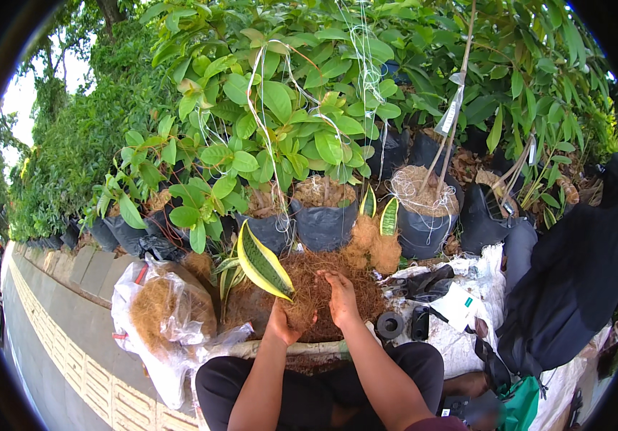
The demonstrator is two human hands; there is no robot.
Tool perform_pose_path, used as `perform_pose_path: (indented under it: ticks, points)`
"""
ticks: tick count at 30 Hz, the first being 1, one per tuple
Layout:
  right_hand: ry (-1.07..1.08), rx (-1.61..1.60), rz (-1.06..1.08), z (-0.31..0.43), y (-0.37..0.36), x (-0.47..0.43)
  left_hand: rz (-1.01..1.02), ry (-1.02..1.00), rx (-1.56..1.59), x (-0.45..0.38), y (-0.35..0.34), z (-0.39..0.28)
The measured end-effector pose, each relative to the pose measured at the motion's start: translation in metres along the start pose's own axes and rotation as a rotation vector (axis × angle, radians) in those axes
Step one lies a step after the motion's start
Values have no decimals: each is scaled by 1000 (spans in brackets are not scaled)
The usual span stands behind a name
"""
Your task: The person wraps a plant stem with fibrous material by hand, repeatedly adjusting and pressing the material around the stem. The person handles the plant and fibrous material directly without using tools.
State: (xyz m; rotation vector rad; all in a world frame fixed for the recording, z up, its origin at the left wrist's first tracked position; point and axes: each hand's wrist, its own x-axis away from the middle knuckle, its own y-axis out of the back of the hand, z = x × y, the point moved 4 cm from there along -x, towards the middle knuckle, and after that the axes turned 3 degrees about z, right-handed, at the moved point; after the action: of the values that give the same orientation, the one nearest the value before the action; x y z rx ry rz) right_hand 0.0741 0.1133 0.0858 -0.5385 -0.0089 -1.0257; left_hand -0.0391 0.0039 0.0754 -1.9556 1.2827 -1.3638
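A snake plant leaf [259,264], dark green with yellow edges, stands tilted out of a wad of brown coconut fibre [301,308]. My left hand [286,325] holds that wad from below at its left side. To its right, my right hand [339,297] is raised with the palm turned inward and the fingers extended, a little apart from the wad. Beneath both hands spreads a heap of loose brown fibre [365,296]. Beyond the heap stand two snake plant cuttings with fibre balls [384,253] around their bases.
A clear plastic bag [126,307] of lighter fibre sits at the left by the paved walkway [66,334]. Black-bagged plants [324,223] line the back. At right are a tape roll [390,325], a white sack [457,353], a white card [456,306] and dark cloth [562,285].
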Motion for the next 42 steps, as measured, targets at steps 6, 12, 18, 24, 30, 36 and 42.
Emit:
perform_pose_path:
  ticks: [6, 12, 18, 24, 30, 36, 42]
  points:
    - [485, 623, 7, -4, -48, 38, -134, -32, -48, 4, -5, 3]
    - [689, 1010, 47, -4, -71, 60, -148, -133, 104, 11, 5, 1]
    - [468, 811, 64, -6, -63, 61, -51, -176, 136, -2, 27, 8]
    - [506, 909, 24, -9, -60, 62, -117, -134, 94, -1, 30, 24]
    - [753, 961, -135, 3, -67, 64, -13, -198, 129, 11, 8, 3]
    - [566, 651, 29, -19, -64, 58, -70, -247, 158, 7, 17, 14]
    - [626, 888, 30, -20, -66, 55, -97, -278, 195, 6, 12, 7]
